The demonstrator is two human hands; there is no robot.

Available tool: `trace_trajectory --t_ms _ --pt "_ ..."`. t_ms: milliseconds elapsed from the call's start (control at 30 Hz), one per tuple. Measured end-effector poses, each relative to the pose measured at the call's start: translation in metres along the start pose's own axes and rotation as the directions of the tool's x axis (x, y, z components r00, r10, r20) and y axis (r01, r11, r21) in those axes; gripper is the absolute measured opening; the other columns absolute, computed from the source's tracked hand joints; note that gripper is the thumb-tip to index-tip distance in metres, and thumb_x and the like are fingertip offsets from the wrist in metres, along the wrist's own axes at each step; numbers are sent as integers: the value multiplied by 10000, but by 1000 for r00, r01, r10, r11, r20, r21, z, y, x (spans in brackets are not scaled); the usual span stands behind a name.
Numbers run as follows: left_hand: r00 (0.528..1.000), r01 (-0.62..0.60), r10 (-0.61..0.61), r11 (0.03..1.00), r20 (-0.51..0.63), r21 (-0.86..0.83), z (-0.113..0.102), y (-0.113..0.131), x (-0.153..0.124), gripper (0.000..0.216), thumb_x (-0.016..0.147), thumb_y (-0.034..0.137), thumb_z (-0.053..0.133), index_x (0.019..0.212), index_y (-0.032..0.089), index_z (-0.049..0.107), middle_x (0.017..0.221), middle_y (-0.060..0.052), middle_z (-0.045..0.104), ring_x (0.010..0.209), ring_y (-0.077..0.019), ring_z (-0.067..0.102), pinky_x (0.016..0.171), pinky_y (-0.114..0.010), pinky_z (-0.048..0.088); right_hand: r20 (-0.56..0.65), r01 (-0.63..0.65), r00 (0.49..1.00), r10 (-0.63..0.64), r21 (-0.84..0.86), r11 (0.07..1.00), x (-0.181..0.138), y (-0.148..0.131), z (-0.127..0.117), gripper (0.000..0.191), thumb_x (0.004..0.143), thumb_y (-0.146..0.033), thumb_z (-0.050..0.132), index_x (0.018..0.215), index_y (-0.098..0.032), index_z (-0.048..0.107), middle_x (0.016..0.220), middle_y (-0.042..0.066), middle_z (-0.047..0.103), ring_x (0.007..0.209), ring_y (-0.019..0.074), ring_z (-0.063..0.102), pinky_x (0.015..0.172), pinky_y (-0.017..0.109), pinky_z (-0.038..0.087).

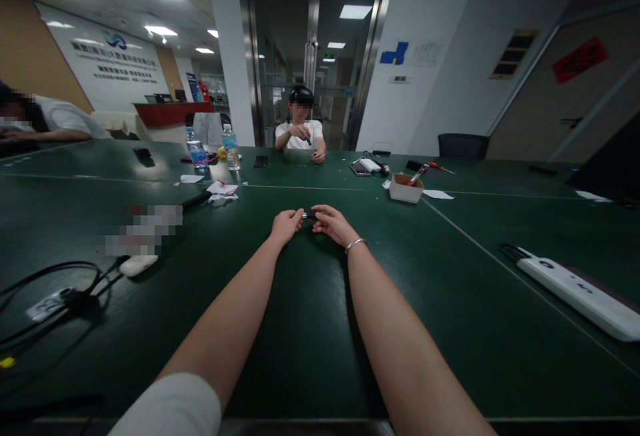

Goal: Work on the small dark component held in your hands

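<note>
Over the green table, my left hand [287, 227] pinches the silver end of a small slim object [309, 215]. The object looks silver on the left and black on the right; it is too small to tell its kind, or whether it is one piece or two. My right hand [334, 224], with a silver bangle [355, 245] at the wrist, closes its thumb and fingers on the black end. Both hands are close together, fingertips facing each other, with the object spanning the small gap between them.
A small box [406, 189] holding a marker stands ahead on the right. At far right lies a white power strip [580, 289]; black cables [75, 296] lie at left. Two bottles [231, 149] stand beyond. Across the green table [310, 329] sits a person [300, 131].
</note>
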State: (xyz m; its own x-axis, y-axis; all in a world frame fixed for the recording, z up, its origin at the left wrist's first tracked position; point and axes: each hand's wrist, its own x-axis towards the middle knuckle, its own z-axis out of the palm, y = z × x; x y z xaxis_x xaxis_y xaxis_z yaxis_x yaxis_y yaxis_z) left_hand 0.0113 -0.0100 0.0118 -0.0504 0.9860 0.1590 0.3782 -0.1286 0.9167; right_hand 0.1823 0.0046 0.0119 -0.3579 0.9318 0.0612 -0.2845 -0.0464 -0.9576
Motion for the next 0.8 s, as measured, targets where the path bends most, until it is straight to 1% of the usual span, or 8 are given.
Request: trace_trajectory --t_ms 233,433,600,667,733,800 --pt "1000 -16 16 999 -10 44 -1 -3 2 442 811 536 470 562 187 578 512 -3 552 479 -123 494 526 -255 375 21 -4 1000 4 -1 1000 -1 -2 1 185 792 -123 628 969 -178 620 709 -2 638 549 95 622 571 248 567" --pt "1000 1 -1 1000 -2 -8 1 -6 4 433 797 547 492 591 178 590 527 -5 561 482 -117 494 522 -249 382 1 -7 1000 7 8 1000 -1 -2 1 181 796 -110 622 963 -178 630 689 -5 636 538 93 616 562 245 567" --pt "1000 -19 18 998 -14 -55 4 -9 7 355 771 499 554 660 166 606 575 -4 578 515 -111 507 522 -240 393 -39 -24 999 25 26 999 1 -1 2 136 819 -112 603 944 -160 626 737 31 679 508 80 605 554 231 561" --pt "999 -32 32 994 -5 -107 4 -8 6 282 737 443 615 732 160 616 625 -5 592 559 -115 531 524 -233 402 -67 -39 997 41 30 999 1 -1 3 113 843 -113 575 939 -150 623 699 39 676 520 90 615 558 230 562" --pt "998 -52 55 983 15 -178 4 -5 4 256 707 382 659 824 158 618 697 -11 611 612 -118 557 535 -227 419 -89 -47 995 50 31 998 2 -1 3 101 858 -116 561 930 -143 626 660 40 666 535 101 625 559 232 562" --pt "998 -36 46 970 36 -239 3 -2 2 254 738 374 632 865 156 608 723 -17 612 619 -114 564 532 -222 425 -95 -47 994 50 33 998 2 -1 3 86 857 -126 575 919 -142 632 651 42 662 544 107 629 557 234 562"
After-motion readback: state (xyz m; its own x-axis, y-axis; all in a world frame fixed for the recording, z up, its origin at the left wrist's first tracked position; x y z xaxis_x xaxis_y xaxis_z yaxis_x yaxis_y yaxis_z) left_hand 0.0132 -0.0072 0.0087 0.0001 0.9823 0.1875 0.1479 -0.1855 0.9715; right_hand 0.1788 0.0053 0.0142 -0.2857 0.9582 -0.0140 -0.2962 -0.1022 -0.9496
